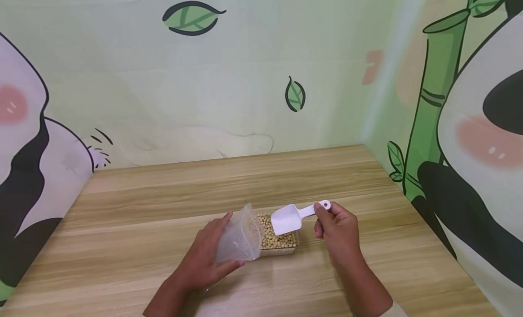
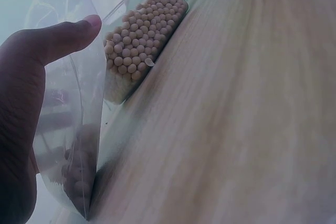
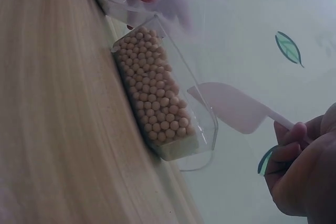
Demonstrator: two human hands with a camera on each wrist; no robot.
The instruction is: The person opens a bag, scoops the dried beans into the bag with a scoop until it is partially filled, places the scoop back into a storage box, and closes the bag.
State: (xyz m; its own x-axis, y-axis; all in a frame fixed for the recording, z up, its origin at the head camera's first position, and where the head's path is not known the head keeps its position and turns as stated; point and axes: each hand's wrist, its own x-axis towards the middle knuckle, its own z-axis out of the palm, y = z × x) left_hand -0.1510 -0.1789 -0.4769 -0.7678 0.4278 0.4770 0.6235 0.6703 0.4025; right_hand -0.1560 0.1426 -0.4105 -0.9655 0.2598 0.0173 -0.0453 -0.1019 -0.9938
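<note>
My right hand (image 1: 342, 233) pinches the handle of a white plastic scoop (image 1: 287, 220) between thumb and fingers. The scoop is over the right part of a clear rectangular box (image 1: 282, 252) that is filled with round, pale soybeans (image 1: 269, 239). Left of the box, my left hand (image 1: 202, 255) holds a clear zip bag (image 1: 239, 243) by its sides, thumb in front and fingers behind. The bag's mouth faces the box and overlaps its left end in the head view. A few beans (image 2: 81, 182) lie at the bottom of the bag in the left wrist view.
The box stands on a wood-grain table (image 1: 163, 190). A pale green wall (image 1: 245, 81) printed with leaves and pandas rises behind the table and along its sides.
</note>
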